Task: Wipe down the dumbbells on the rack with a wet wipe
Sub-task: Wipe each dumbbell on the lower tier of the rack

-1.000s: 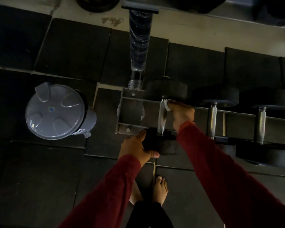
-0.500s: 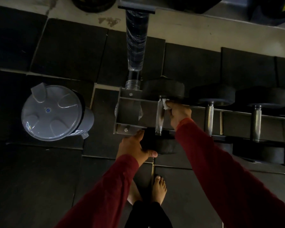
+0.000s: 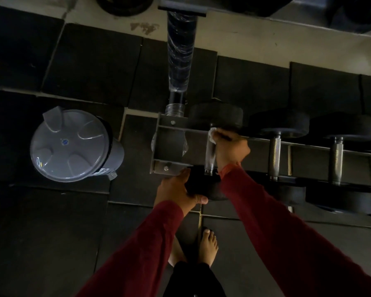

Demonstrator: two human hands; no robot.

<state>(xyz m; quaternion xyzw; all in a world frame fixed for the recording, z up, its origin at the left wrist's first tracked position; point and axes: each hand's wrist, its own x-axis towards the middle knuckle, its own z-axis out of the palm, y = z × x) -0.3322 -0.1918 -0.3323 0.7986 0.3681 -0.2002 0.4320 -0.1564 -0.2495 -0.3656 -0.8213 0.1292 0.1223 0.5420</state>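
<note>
Three dumbbells with black round heads and knurled steel handles lie across a metal rack (image 3: 171,144). My left hand (image 3: 176,189) grips the near head (image 3: 204,185) of the leftmost dumbbell. My right hand (image 3: 229,148) pinches a white wet wipe (image 3: 212,135) against the far end of that dumbbell's handle (image 3: 210,155), just below its far head (image 3: 216,117). Most of the wipe is hidden under my fingers. The second dumbbell (image 3: 275,156) and the third dumbbell (image 3: 336,160) rest untouched to the right.
A grey lidded bin (image 3: 73,144) stands on the dark floor mats to the left of the rack. A plastic-wrapped post (image 3: 179,61) rises behind the rack's left end. My bare feet (image 3: 207,246) stand on the mats below the rack.
My right hand with the wipe has slid a little along the handle toward the far head. My left hand keeps its grip on the near head.
</note>
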